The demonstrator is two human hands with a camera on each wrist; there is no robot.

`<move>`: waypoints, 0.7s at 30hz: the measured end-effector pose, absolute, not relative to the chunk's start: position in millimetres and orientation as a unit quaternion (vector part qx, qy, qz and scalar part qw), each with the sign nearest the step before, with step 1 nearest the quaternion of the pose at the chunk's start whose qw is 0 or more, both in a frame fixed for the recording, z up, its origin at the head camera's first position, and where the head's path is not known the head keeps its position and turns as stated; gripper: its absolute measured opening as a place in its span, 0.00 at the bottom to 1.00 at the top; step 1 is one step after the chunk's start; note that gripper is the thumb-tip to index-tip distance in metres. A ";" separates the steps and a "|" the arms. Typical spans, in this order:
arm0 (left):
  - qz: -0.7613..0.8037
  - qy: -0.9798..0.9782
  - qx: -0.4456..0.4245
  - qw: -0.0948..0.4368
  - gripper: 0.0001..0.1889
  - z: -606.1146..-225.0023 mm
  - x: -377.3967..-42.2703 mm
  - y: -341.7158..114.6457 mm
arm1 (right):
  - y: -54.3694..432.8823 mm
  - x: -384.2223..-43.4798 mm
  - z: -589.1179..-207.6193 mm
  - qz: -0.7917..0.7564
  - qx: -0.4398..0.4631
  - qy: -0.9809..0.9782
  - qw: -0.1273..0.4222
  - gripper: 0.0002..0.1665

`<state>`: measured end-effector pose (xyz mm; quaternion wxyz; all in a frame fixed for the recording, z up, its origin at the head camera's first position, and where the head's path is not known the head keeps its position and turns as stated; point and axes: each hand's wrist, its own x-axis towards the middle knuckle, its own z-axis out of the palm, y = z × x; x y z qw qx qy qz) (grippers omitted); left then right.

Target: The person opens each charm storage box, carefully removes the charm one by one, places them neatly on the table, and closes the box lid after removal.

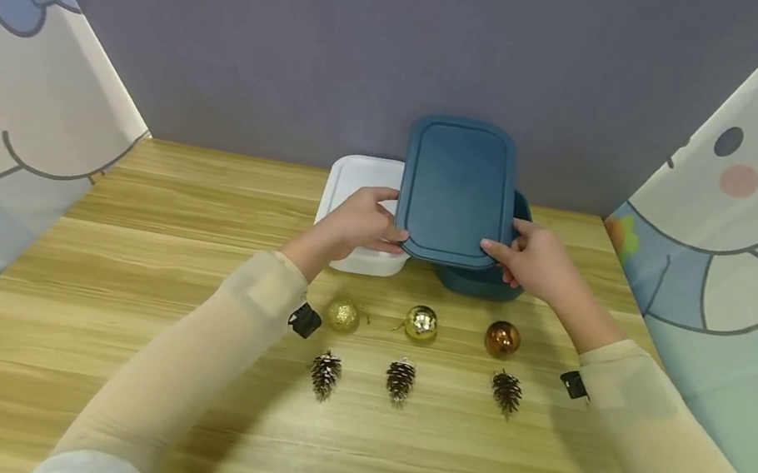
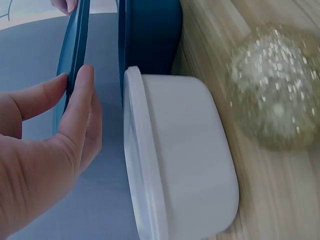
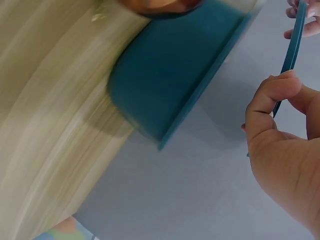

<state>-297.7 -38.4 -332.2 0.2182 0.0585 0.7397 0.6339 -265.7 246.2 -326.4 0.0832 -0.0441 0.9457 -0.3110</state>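
A dark blue rectangular lid [image 1: 459, 187] is held up above a matching blue box [image 1: 480, 284], which it partly hides in the head view. My left hand [image 1: 365, 221] pinches the lid's near left edge between thumb and fingers, over the white box. At the near right edge, my right hand [image 1: 531, 257] pinches the same lid. In the left wrist view the lid [image 2: 75, 55] is well apart from the white box [image 2: 187, 150]. The right wrist view shows the blue box [image 3: 165, 75] on the table, its rim uncovered along the visible side.
The white box [image 1: 363, 174] stands left of the blue one. In front lie a glittery gold ball [image 1: 342, 315], a shiny gold ball [image 1: 420, 322] and a copper ball [image 1: 502, 339]. Nearer still are pine cones [image 1: 400, 381] in a row. A grey wall [image 1: 291, 43] rises behind.
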 end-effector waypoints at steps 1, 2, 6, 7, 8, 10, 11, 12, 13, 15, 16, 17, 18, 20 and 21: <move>0.632 0.743 0.061 0.215 0.43 -332.5 -297.9 -35.7 | 248.7 -265.7 -327.3 -0.313 -0.042 0.946 0.080 0.56; 0.629 0.746 0.063 0.211 0.43 -332.7 -298.2 -32.9 | 251.1 -266.1 -328.1 -0.315 -0.040 0.945 0.077 0.55; 0.614 0.763 0.069 0.191 0.45 -334.0 -299.2 -21.0 | 260.7 -267.4 -329.5 -0.315 -0.033 0.946 0.065 0.54; 0.610 0.767 0.068 0.188 0.45 -334.7 -299.5 -17.9 | 263.0 -267.8 -329.6 -0.316 -0.032 0.946 0.063 0.54; 0.607 0.770 0.066 0.187 0.45 -335.4 -299.8 -14.9 | 265.2 -268.1 -329.5 -0.315 -0.031 0.946 0.062 0.53; 0.602 0.773 0.062 0.191 0.45 -337.6 -300.6 -9.0 | 269.9 -268.3 -329.7 -0.312 -0.031 0.947 0.062 0.53; 0.599 0.775 0.062 0.194 0.45 -339.0 -301.0 -6.0 | 272.1 -267.9 -329.7 -0.312 -0.030 0.948 0.062 0.52; 0.597 0.775 0.061 0.198 0.46 -340.4 -301.3 -2.8 | 274.3 -267.6 -330.0 -0.311 -0.030 0.948 0.062 0.51; 0.593 0.777 0.061 0.202 0.46 -341.5 -301.3 -0.1 | 276.4 -267.2 -330.5 -0.310 -0.030 0.948 0.061 0.51; 0.586 0.781 0.065 0.207 0.46 -344.1 -301.4 4.8 | 280.3 -266.4 -331.9 -0.304 -0.031 0.950 0.060 0.50; 0.581 0.784 0.068 0.209 0.46 -345.4 -301.2 7.1 | 282.0 -266.0 -332.7 -0.302 -0.031 0.951 0.060 0.50; 0.576 0.787 0.070 0.210 0.46 -346.5 -301.0 9.2 | 283.6 -265.6 -333.6 -0.303 -0.030 0.951 0.060 0.50; 0.572 0.790 0.071 0.211 0.46 -347.6 -300.8 11.2 | 285.1 -265.3 -334.6 -0.300 -0.030 0.951 0.060 0.50; 0.560 0.798 0.073 0.209 0.46 -349.9 -300.2 14.4 | 287.8 -264.8 -336.7 -0.297 -0.030 0.953 0.062 0.50; 0.554 0.803 0.074 0.207 0.46 -351.1 -300.1 15.7 | 289.0 -264.7 -337.7 -0.297 -0.029 0.952 0.064 0.50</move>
